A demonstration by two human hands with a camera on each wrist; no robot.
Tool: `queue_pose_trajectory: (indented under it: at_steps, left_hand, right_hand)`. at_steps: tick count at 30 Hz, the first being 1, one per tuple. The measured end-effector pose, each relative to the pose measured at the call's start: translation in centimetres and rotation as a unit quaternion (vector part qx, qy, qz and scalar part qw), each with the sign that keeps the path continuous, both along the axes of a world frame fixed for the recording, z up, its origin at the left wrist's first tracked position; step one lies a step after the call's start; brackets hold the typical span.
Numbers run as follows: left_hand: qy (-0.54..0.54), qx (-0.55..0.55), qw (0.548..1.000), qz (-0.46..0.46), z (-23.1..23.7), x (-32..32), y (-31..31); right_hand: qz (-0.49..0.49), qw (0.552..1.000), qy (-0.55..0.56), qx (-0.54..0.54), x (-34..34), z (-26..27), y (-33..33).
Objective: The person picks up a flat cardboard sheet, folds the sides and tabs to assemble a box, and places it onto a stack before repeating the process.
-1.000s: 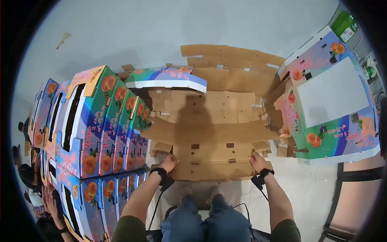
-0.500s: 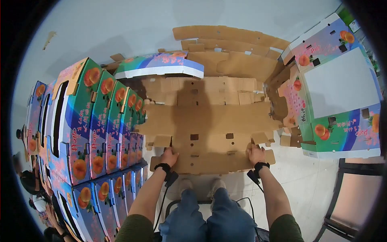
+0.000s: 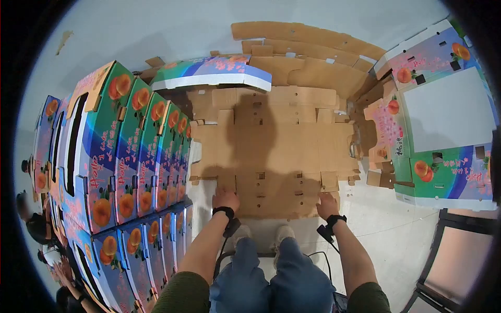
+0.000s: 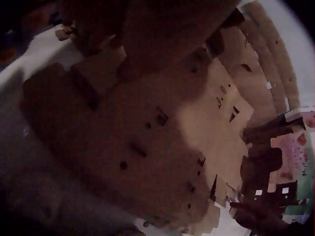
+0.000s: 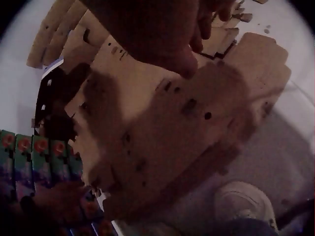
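A brown cardboard sheet with slots, round holes and side flaps lies spread out in front of me in the head view. At its near left part is my left hand, fingers loosely extended over the cardboard beside a flap. My right hand is at the near right part, just below another flap. In the right wrist view, the right hand hangs over the sheet, thumb apart from the fingers and nothing between them. The left hand is dark in its wrist view, its fingertips hidden.
Printed peach boxes stand stacked at the left. More brown cardboard leans against the wall behind. A printed carton stands at the right, and another printed piece lies at the back left. People are at the far left.
The cardboard sheet has spread out flatter, its middle panel now facing up. Both hands have drawn slightly inward, their fingers loosened from its near part. The head view has also shifted.
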State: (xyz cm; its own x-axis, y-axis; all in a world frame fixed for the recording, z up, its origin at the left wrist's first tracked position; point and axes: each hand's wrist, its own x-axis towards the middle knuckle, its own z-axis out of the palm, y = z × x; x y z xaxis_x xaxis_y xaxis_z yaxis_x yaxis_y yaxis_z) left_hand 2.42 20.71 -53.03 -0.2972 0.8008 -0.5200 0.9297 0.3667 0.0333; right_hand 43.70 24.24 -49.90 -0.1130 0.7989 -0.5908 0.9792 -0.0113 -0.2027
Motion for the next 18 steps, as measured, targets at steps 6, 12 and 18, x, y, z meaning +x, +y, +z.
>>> queue_pose_trajectory:
  at_steps: [6, 12, 18]
  left_hand:
    - [-0.123, -0.138, 0.979, 0.082, -1.1, -2.5, -3.4]
    - [-0.222, -0.044, 0.954, 0.198, -5.6, -5.1, -9.1]
    - [-0.233, -0.043, 0.928, 0.287, -5.3, -6.7, -9.2]
  right_hand:
    - [-0.016, 0.998, 0.024, -0.054, 2.0, -2.3, -3.5]
    - [-0.156, 0.985, 0.014, -0.072, 4.8, -4.2, -4.8]
    - [-0.246, 0.969, 0.004, -0.02, 8.7, -9.6, -5.0]
